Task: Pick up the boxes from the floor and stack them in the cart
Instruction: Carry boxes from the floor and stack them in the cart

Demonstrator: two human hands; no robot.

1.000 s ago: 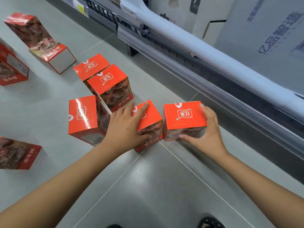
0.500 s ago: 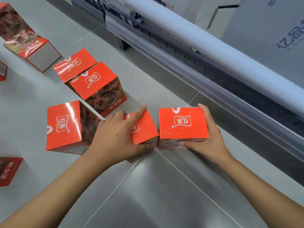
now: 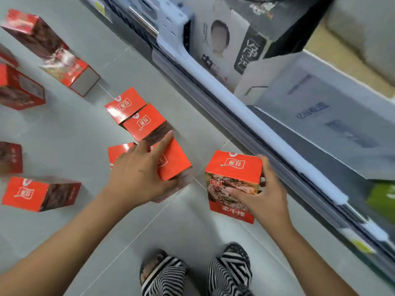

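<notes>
On the grey floor [image 3: 74, 129] beside the cart [image 3: 245, 112], we find red boxes scattered at several angles. The left hand [image 3: 139, 178] grips a tilted red box [image 3: 175, 161] from above, with the fingers spread over its top and the thumb curled against its near side. The lower part of this box is blurred. The right hand [image 3: 265, 195] grips an upright red box [image 3: 233, 167], with the thumb laid across the printed front and the fingers wrapped round the right side. The two held boxes are apart, with a strip of floor showing between them. We cannot tell whether either one touches the floor.

Just beyond the left hand, a pair of red boxes [image 3: 144, 121] stands upright, touching each other. A red box on its side [image 3: 40, 193] lies well to the left. Inside the cart we see pale cartons [image 3: 333, 124]. Two striped slippers [image 3: 164, 274] are at the bottom edge of the view.
</notes>
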